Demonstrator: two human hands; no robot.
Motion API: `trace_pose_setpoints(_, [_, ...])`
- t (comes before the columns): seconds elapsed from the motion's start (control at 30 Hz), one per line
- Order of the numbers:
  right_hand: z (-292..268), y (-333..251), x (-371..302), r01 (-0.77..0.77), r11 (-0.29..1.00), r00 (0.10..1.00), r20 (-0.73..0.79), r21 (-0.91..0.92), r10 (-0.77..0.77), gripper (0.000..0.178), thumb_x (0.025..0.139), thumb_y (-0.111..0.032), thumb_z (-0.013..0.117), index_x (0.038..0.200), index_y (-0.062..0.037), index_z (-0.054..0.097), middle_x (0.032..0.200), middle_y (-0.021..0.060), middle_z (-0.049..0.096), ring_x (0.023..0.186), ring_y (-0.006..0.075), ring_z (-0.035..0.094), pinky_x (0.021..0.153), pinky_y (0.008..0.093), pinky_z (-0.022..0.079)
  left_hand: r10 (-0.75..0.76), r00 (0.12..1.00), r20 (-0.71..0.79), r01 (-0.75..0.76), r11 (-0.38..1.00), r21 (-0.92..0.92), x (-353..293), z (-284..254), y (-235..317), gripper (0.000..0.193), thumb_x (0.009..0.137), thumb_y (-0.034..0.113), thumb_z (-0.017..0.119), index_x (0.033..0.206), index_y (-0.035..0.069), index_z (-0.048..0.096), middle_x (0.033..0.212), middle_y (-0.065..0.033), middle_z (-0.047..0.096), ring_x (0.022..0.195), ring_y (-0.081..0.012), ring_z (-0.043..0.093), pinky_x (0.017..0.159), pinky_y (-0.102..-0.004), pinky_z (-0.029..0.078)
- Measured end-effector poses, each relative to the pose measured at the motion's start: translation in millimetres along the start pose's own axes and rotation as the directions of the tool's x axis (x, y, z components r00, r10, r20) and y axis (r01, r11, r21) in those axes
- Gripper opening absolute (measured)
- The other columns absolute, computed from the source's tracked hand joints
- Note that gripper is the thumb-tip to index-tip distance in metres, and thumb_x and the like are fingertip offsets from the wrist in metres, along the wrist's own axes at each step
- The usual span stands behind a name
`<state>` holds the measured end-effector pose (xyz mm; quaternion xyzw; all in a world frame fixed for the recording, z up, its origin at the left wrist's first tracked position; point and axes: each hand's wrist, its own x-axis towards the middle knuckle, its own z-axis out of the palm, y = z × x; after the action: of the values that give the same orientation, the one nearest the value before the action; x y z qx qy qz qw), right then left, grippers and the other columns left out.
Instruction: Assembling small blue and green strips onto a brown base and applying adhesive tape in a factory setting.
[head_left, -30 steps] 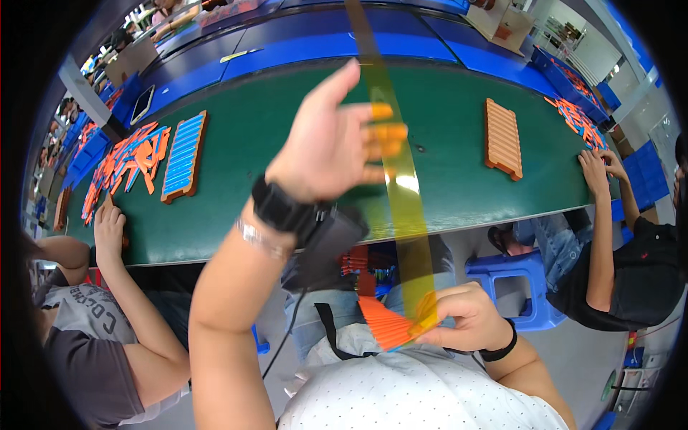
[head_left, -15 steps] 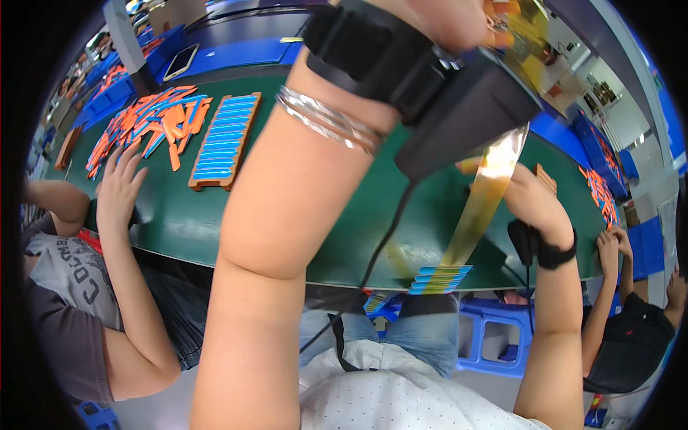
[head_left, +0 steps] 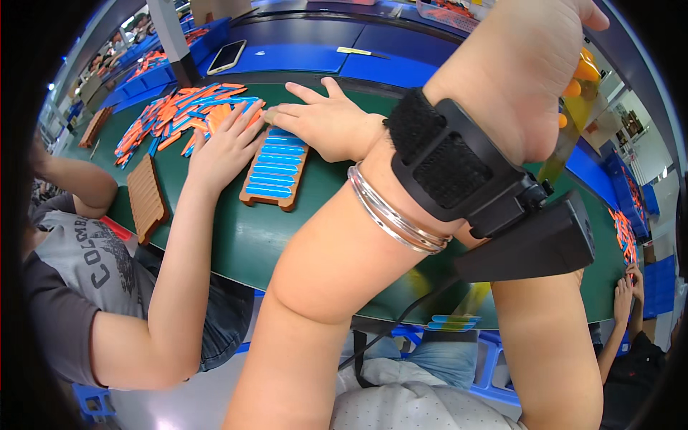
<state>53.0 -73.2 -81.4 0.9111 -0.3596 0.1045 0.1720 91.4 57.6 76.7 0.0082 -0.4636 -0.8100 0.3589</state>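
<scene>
My left forearm, with silver bangles and a black strapped device, crosses the middle of the view. My left hand (head_left: 534, 86) is raised at upper right beside amber film (head_left: 573, 132) and orange parts (head_left: 588, 68); most of its fingers are hidden. Passing behind that arm, my right hand (head_left: 322, 122) reaches left, fingers spread, over the far end of a brown ridged tray (head_left: 287, 202) filled with blue sticks (head_left: 278, 161). Its fingertips are close to a co-worker's hand (head_left: 229, 143). Several blue sticks (head_left: 454, 322) lie on amber film at the table's near edge.
A pile of orange and blue sticks (head_left: 179, 118) covers the far left table. Near the left co-worker lies another brown ridged tray (head_left: 147, 199). A phone (head_left: 227, 57) and a yellow-handled tool (head_left: 355, 51) rest on blue surfaces behind. More sticks (head_left: 622, 233) lie at far right.
My right hand has moved from the right side to the filled tray. The co-worker's hand has also come to that tray, and a second brown tray now shows. The view has shifted left.
</scene>
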Motion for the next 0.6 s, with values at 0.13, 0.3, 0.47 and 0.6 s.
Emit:
trace_pose_setpoints(0.13, [-8.3, -6.1, 9.6, 0.021, 1.000, 0.986, 0.163, -0.002, -0.021, 0.070, 0.079, -0.001, 0.060, 0.143, -0.0199, 0.040, 0.146, 0.0019, 0.042, 0.142, 0.0291, 0.028, 0.105, 0.0693, 0.022, 0.142, 0.989, -0.051, -0.141, 0.990, 0.022, -5.4, -0.9, -9.7, 0.036, 0.086, 0.036, 0.057, 0.110, 0.011, 0.051, 0.094, -0.0022, 0.050, 0.089, -0.0149, 0.042, 0.086, -0.0362, 0.030])
trace_pose_setpoints(0.3, [1.1, 0.1, 7.8, 0.040, 0.996, 0.978, 0.208, -0.077, -0.023, 0.073, 0.076, -0.001, 0.062, 0.142, -0.0217, 0.040, 0.145, 0.0018, 0.043, 0.142, 0.0276, 0.029, 0.105, 0.0703, 0.020, 0.039, 0.996, -0.074, -0.033, 0.996, 0.080, -1.9, 14.1, 2.6, 0.039, 0.085, 0.038, 0.058, 0.111, 0.010, 0.050, 0.094, -0.0040, 0.050, 0.092, -0.0164, 0.043, 0.089, -0.0390, 0.031])
trace_pose_setpoints(0.47, [-15.6, -17.4, 9.0, 0.014, 0.998, 0.982, 0.187, 0.055, -0.024, 0.078, 0.071, 0.001, 0.066, 0.140, -0.0289, 0.044, 0.132, 0.0023, 0.051, 0.138, 0.0256, 0.034, 0.106, 0.0703, 0.019, 0.029, 0.999, -0.046, -0.027, 0.999, 0.039, -2.1, 9.1, -1.6, 0.041, 0.086, 0.037, 0.058, 0.113, 0.008, 0.050, 0.095, -0.0068, 0.050, 0.094, -0.0201, 0.045, 0.093, -0.0413, 0.031])
trace_pose_setpoints(0.6, [-22.7, -12.1, -9.9, -0.055, 0.998, 0.963, 0.265, 0.016, 0.049, 0.068, 0.072, -0.001, 0.068, 0.133, -0.0271, 0.053, 0.127, 0.0005, 0.055, 0.131, 0.0234, 0.044, 0.107, 0.0616, 0.028, 0.245, 0.966, -0.078, -0.244, 0.969, 0.025, 0.9, 4.1, -24.1, 0.045, 0.086, 0.038, 0.056, 0.114, 0.003, 0.050, 0.097, -0.0087, 0.051, 0.094, -0.0216, 0.048, 0.093, -0.0418, 0.031])
